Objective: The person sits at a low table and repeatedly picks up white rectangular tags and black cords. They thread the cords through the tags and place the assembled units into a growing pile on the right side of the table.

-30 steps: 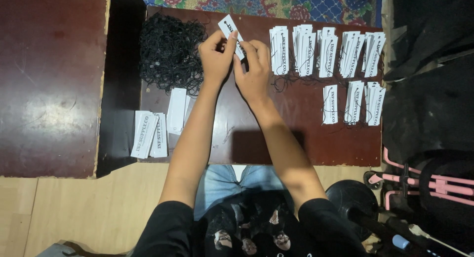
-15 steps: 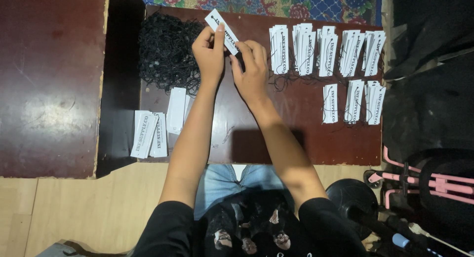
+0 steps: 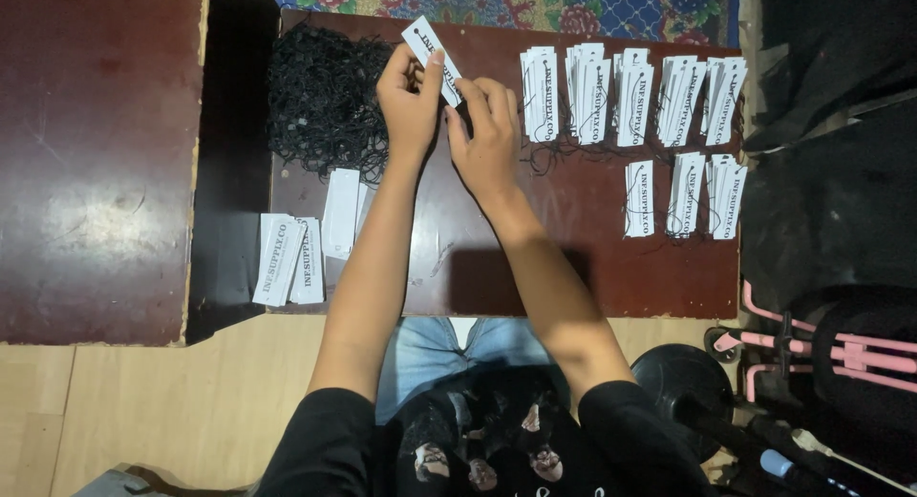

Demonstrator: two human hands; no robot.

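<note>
My left hand (image 3: 409, 101) and my right hand (image 3: 487, 134) meet over the far middle of a dark brown low table (image 3: 583, 258). Together they pinch one white paper tag (image 3: 432, 46) with dark print, tilted, its small hole at the upper left end. The left fingers hold the tag's middle; the right fingertips touch its lower end. A heap of black string loops (image 3: 323, 101) lies just left of my left hand. Stacks of strung white tags (image 3: 626, 96) stand in rows to the right.
Loose white tags (image 3: 291, 258) lie at the table's near left, beside another pile (image 3: 342, 211). A second brown tabletop (image 3: 95, 163) sits left across a dark gap. A patterned rug (image 3: 535, 2) lies beyond. Black bags and a pink frame (image 3: 821, 349) crowd the right.
The tag has shifted left and slightly farther away in both hands, and its tilt has changed. The piles on the table have not moved.
</note>
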